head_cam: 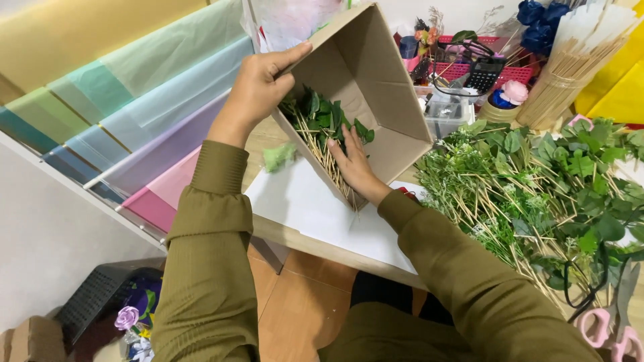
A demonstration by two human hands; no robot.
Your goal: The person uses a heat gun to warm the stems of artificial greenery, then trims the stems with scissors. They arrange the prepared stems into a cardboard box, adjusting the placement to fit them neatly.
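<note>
A brown cardboard box (376, 80) is tipped on its side over the table, its opening facing me. My left hand (258, 87) grips the box's left wall near the upper edge. My right hand (354, 167) reaches inside the box and rests on a bunch of green leafy stems on thin wooden sticks (322, 127) that lies along the lower wall. Both arms wear olive green sleeves.
A large heap of green leaf stems on sticks (537, 188) covers the table at right, with pink-handled scissors (604, 322) near it. White paper (302, 201) lies on the table edge. Pastel paper sheets (134, 100) hang at left. Pink baskets, blue flowers and bundled sticks (570, 74) stand behind.
</note>
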